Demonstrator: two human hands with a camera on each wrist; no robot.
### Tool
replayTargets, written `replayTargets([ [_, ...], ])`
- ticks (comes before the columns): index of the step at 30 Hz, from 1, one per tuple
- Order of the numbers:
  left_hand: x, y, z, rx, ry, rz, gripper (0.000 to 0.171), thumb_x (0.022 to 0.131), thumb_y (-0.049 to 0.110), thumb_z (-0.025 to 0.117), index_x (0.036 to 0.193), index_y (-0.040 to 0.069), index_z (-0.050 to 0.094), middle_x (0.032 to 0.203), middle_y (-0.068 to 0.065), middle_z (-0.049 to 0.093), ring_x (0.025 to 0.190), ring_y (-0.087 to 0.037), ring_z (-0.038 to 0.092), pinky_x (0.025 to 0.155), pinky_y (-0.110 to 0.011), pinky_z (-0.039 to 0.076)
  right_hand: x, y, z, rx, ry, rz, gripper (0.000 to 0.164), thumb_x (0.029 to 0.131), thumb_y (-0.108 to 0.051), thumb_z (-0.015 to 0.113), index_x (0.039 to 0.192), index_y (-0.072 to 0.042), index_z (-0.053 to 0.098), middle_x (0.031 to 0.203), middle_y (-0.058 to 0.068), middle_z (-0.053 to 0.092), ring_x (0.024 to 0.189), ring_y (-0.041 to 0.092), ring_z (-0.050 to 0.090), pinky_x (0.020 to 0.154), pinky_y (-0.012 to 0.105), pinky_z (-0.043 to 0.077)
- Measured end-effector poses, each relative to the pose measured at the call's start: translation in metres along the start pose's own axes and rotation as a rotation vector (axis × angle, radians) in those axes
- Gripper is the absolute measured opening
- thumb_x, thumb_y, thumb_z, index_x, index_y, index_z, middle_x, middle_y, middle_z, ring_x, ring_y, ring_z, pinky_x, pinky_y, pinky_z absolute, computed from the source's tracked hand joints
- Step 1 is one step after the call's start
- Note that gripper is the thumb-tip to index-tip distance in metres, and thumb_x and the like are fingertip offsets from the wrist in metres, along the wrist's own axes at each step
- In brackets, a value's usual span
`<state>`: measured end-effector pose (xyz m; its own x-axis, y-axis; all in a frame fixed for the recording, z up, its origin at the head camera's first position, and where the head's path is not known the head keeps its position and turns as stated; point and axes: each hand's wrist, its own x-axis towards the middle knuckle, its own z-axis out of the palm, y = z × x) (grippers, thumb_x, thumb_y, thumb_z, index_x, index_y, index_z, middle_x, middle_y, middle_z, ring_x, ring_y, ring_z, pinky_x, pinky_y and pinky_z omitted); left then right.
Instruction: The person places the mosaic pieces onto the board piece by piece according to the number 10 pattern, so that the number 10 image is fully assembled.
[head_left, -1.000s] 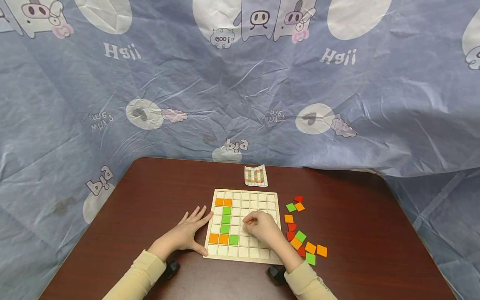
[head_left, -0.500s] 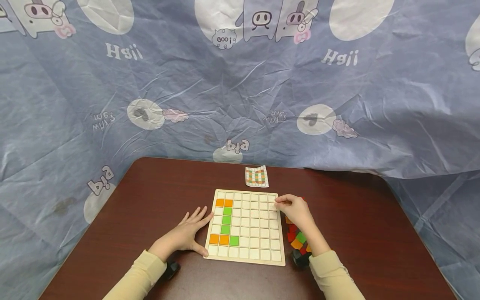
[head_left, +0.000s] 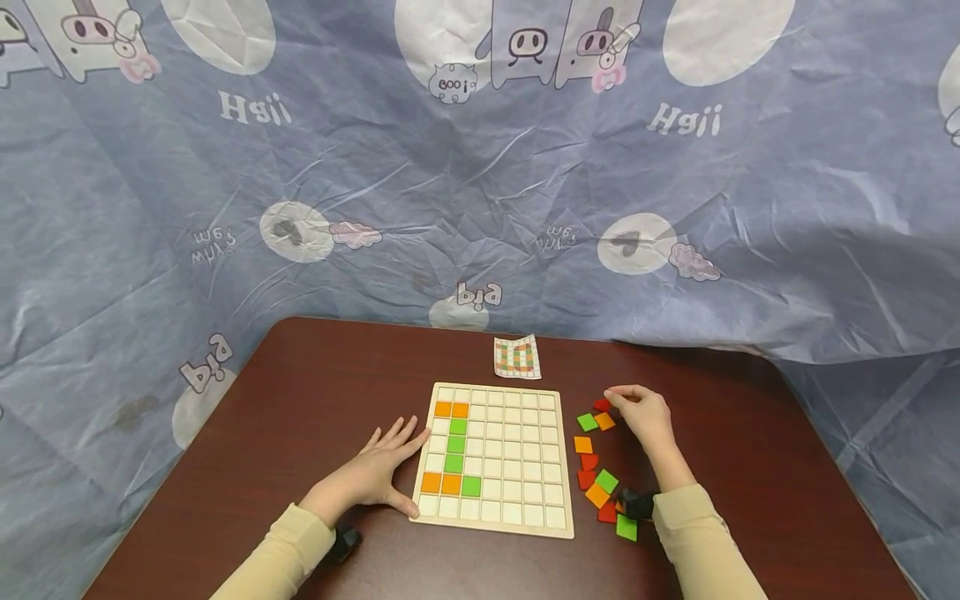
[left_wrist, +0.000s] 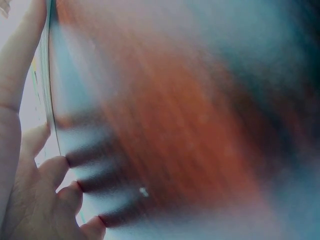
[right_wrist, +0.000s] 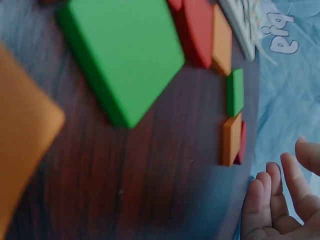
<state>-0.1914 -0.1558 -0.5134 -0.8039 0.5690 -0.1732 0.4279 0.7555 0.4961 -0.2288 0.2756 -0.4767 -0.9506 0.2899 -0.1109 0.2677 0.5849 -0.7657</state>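
A square pale wooden board (head_left: 517, 532) with a grid of cells lies on the dark table, holding several orange and green square tiles in its left columns. My left hand (head_left: 369, 473) rests flat by the board's left edge, thumb at the near corner and fingers spread; the left wrist view shows its fingertips along that edge. Over the far end of the loose tiles reaches my right hand (head_left: 651, 418), fingertips right at a red tile (head_left: 602, 405). In the right wrist view, the thumb and index finger of this hand (right_wrist: 282, 205) stand apart with nothing between them.
Loose tiles lie in a scattered column right of the board, among them a green tile (head_left: 626, 527), an orange tile (head_left: 582, 445) and several red ones. Beyond the board sits a small paper card (head_left: 517, 358) with a coloured grid. A patterned blue-grey cloth (head_left: 450, 167) hangs behind the table.
My right hand has moved from over the middle of the board, past its right edge, to the far loose tiles. The left hand and the tiles on the board have not moved.
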Motion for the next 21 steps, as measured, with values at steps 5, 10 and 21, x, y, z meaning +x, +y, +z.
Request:
replayTargets([
  [5, 0.0, 0.0, -0.001, -0.01, -0.003, 0.005, 0.121, 0.06, 0.057, 0.084, 0.158, 0.016, 0.026, 0.164, -0.019, 0.011, 0.152, -0.041, 0.007, 0.118, -0.066, 0.009, 0.009, 0.007, 0.005, -0.033, -0.06, -0.014, 0.042, 0.095, -0.029, 0.064, 0.124, 0.001, 0.064, 0.128, 0.027, 0.059, 0.108, 0.04, 0.056, 0.095, 0.052, 0.047],
  [10, -0.002, 0.002, -0.002, -0.017, -0.009, 0.009, 0.121, 0.061, 0.056, 0.084, 0.158, 0.014, 0.026, 0.164, -0.021, 0.011, 0.152, -0.042, 0.007, 0.117, -0.067, 0.009, 0.016, 0.01, 0.011, -0.104, -0.095, -0.056, 0.041, 0.091, -0.022, 0.07, 0.122, 0.005, 0.064, 0.118, 0.028, 0.062, 0.095, 0.035, 0.058, 0.082, 0.043, 0.051],
  [21, -0.003, 0.001, -0.003, -0.009, 0.002, 0.016, 0.121, 0.06, 0.055, 0.086, 0.157, 0.012, 0.027, 0.164, -0.022, 0.012, 0.152, -0.043, 0.008, 0.117, -0.067, 0.011, 0.022, 0.007, 0.017, -0.201, -0.047, -0.089, 0.03, 0.085, -0.014, 0.076, 0.108, 0.005, 0.069, 0.098, 0.021, 0.064, 0.083, 0.028, 0.056, 0.065, 0.025, 0.044],
])
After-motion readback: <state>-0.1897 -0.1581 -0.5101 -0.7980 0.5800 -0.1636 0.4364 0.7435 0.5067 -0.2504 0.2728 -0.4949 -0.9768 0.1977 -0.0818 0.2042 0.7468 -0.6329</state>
